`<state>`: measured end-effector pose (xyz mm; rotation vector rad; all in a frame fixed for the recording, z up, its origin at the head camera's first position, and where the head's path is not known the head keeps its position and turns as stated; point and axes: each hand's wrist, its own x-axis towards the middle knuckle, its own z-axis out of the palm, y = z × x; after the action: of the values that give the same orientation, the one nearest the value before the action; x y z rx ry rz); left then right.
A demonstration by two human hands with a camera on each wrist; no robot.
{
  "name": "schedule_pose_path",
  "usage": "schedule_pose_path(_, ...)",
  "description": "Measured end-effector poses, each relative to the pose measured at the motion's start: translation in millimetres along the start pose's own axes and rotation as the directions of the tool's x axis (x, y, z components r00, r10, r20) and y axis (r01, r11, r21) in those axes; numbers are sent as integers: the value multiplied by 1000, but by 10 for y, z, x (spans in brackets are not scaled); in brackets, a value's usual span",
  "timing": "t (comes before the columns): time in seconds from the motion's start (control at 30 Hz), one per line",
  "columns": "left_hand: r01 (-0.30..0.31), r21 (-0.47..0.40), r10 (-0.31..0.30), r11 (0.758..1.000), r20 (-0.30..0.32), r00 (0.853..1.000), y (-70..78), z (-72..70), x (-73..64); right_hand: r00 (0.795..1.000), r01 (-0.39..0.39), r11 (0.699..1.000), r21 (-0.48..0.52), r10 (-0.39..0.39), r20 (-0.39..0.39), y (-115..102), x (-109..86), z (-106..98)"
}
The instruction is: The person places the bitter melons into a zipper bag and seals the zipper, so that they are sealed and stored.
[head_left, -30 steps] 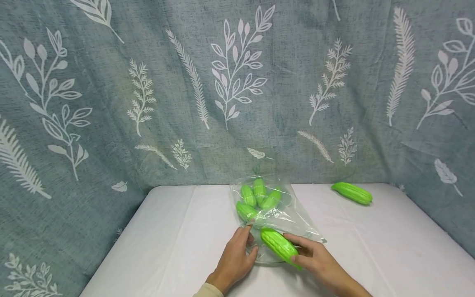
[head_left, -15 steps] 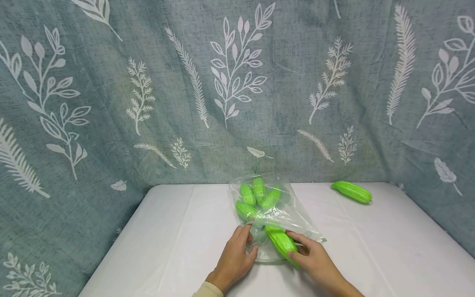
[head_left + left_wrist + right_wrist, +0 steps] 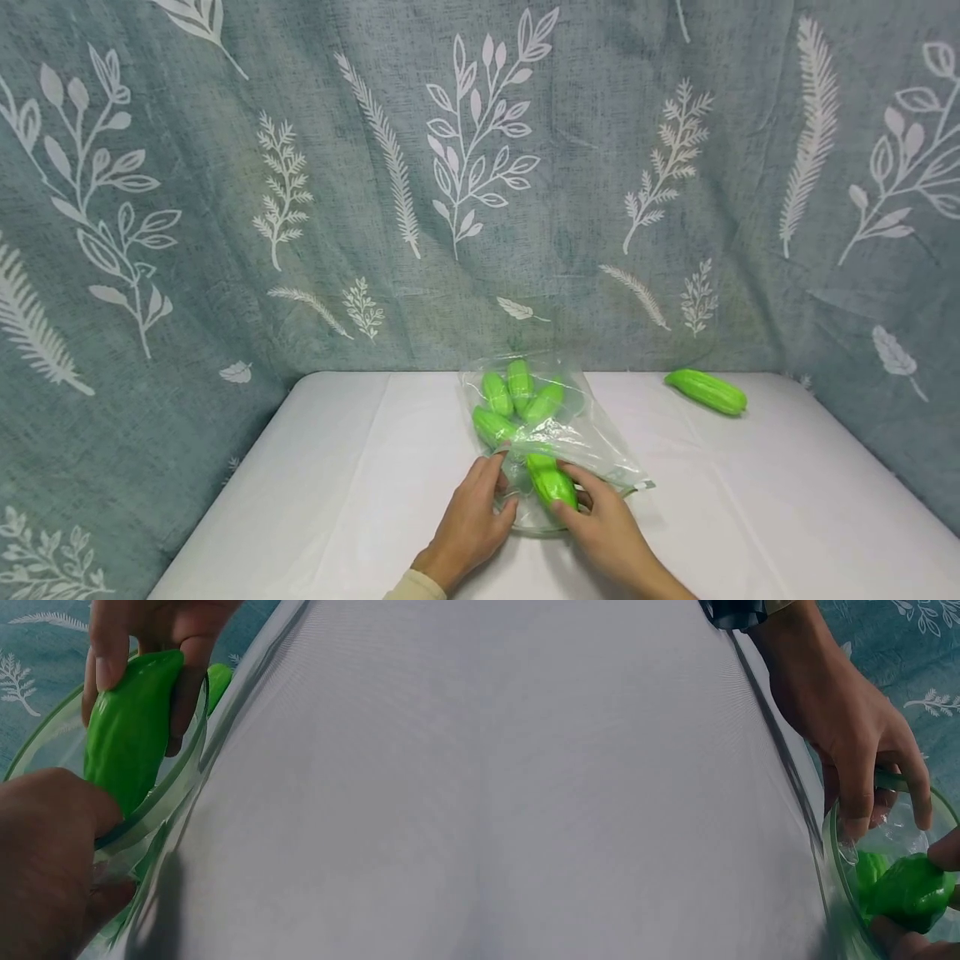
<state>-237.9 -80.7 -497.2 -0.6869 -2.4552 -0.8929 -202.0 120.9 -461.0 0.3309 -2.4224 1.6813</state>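
Note:
A clear zip bag point(image 3: 600, 437) lies on the white table, its mouth toward me. Several bright green ridged gourds point(image 3: 520, 385) are inside, at its far end. My left hand point(image 3: 469, 521) grips the left side of the bag's rim; the right wrist view shows its fingers point(image 3: 857, 796) about that edge. Another green ridged gourd point(image 3: 552, 485) is in my right hand point(image 3: 606, 529), held between thumb and fingers. Its far end is under the bag's upper layer, while its near end shows in the mouth. In the left wrist view this gourd point(image 3: 131, 727) passes down through the open rim.
One more green gourd point(image 3: 707, 392) lies on the table point(image 3: 750, 475) at the back right, apart from the bag. Behind the table hangs a blue-green curtain point(image 3: 570, 292) with white leaf prints, which also runs along both sides.
My right hand has moved left, bringing its gourd farther under the bag's upper layer and pointing it more straight ahead. The left hand keeps its grip on the rim.

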Motion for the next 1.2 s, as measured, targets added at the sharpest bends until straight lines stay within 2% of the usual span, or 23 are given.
schedule_pose_path(0.23,10,-1,-10,1000,16,1000,-12,-34,2,998,22,995,-94,-28,-63,-10,68,78)
schedule_pose_path(0.43,16,-6,-16,1000,29,999,-7,-56,-1,996,-6,996,-86,-2,-92,-22,127,151)
schedule_pose_path(0.6,14,-12,-14,1000,25,1000,-7,-47,1,994,-4,987,-158,-14,-112,-54,162,200)
schedule_pose_path(0.8,8,-22,-7,1000,30,1000,-8,-9,-8,993,-50,970,-238,22,-115,-68,218,213)
schedule_pose_path(1.03,2,-16,-1,1000,29,1000,4,-9,-3,990,-75,963,-261,40,-136,-14,311,234)
schedule_pose_path(1.2,2,-6,-1,1000,32,999,7,-11,3,987,-58,962,-265,15,-160,32,376,268)
